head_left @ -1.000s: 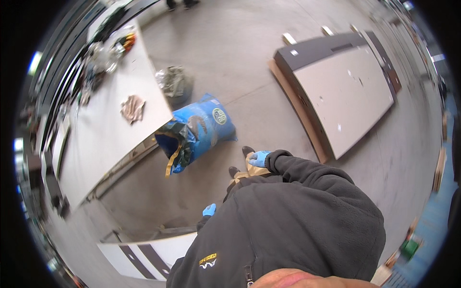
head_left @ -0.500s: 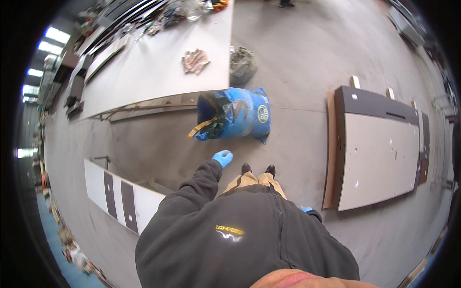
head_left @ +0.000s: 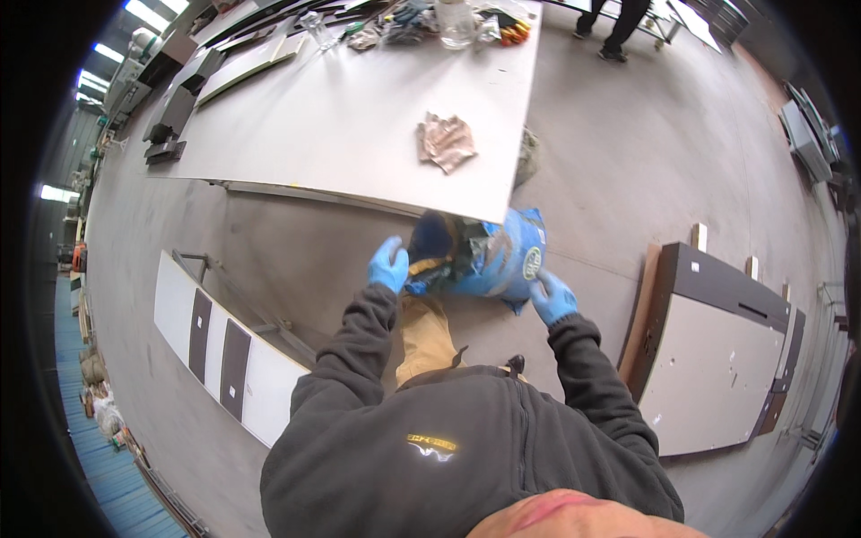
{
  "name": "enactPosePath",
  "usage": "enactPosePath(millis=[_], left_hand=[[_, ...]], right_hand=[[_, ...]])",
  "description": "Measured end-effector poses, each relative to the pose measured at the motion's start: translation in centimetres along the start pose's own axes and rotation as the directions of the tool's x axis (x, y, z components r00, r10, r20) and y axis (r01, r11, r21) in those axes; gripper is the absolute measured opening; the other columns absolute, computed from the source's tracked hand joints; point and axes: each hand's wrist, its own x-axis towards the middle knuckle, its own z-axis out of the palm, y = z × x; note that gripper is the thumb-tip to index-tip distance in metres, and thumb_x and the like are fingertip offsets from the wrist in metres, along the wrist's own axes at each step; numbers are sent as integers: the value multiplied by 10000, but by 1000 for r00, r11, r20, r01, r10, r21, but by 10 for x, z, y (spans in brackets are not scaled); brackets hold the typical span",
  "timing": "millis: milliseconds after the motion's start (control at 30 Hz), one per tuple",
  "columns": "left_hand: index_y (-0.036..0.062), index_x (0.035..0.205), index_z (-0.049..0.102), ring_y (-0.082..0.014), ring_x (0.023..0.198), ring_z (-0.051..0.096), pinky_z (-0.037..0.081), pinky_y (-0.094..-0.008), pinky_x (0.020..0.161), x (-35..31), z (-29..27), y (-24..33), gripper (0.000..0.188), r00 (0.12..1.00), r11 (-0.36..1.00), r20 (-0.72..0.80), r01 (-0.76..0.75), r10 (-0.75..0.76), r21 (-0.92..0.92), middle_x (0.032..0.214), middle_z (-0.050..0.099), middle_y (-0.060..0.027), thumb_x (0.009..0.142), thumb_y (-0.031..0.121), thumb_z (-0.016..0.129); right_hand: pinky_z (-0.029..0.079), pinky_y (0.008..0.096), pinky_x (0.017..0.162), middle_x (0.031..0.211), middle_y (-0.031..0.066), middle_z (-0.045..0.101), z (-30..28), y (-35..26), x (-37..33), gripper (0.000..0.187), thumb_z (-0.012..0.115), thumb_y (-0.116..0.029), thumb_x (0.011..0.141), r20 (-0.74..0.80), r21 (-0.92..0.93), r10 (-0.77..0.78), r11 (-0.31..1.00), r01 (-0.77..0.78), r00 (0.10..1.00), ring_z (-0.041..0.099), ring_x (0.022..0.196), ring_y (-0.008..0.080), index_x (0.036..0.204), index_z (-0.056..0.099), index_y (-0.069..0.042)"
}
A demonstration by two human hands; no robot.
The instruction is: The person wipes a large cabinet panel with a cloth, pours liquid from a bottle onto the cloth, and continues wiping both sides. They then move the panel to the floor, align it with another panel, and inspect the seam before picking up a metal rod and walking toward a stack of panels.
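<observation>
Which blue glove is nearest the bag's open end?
The one on the left hand, beside the open mouth of the blue bag; the one on the right hand is by the bag's other end.

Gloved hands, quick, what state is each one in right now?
Left hand: open, nothing visibly held, by the mouth of the blue bag; contact unclear.
Right hand: partly open, by the bag's right end; contact unclear.

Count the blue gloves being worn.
2: one on the left hand, near the blue bag; one on the right hand, at its right end. Another person has hands out of view.
</observation>
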Motion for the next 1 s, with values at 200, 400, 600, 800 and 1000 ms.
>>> enactPosePath(millis=[200,400,600,800,1000], left_hand=[[-4,1278,706,-410,1269,637,501,-462,1113,323,-62,26,385,824,773,5,-535,567,341,1359,669,-247,936,172,693],[59,1400,642,-380,1336,566,463,-504,1099,633,-69,28,556,793,595,150,-554,591,583,1440,610,-213,910,316,699],[85,1428,615,-409,1387,520,429,-503,1152,841,-35,13,612,783,464,148,-497,603,733,1489,564,-231,894,373,690],[167,1518,546,-423,1494,379,309,-543,1223,963,-9,13,660,912,437,211,-360,353,824,1640,414,-190,938,471,626],[210,1627,402,-414,1539,340,297,-547,1244,994,2,21,787,961,351,263,-277,88,894,1703,310,-191,928,481,642]], right_hand=[[487,463,1091,1366,199,670,88,-192,296,371,704,-226,911,-250,-257,-549,832,492,798,629,1268,385,1227,667,-35],[178,602,1275,1633,250,396,168,-232,469,694,686,-474,921,-96,-539,-183,836,103,978,290,1556,446,1430,547,-23],[203,584,1274,1637,235,409,173,-231,494,697,719,-413,908,-153,-488,-190,868,93,970,313,1554,440,1457,526,-29],[251,624,1234,1593,235,461,166,-235,504,690,744,-419,863,-178,-442,-189,892,93,966,378,1506,457,1406,556,-37],[280,619,1220,1579,229,481,155,-241,503,658,743,-378,867,-166,-383,-113,923,41,980,407,1493,443,1396,568,-28]])
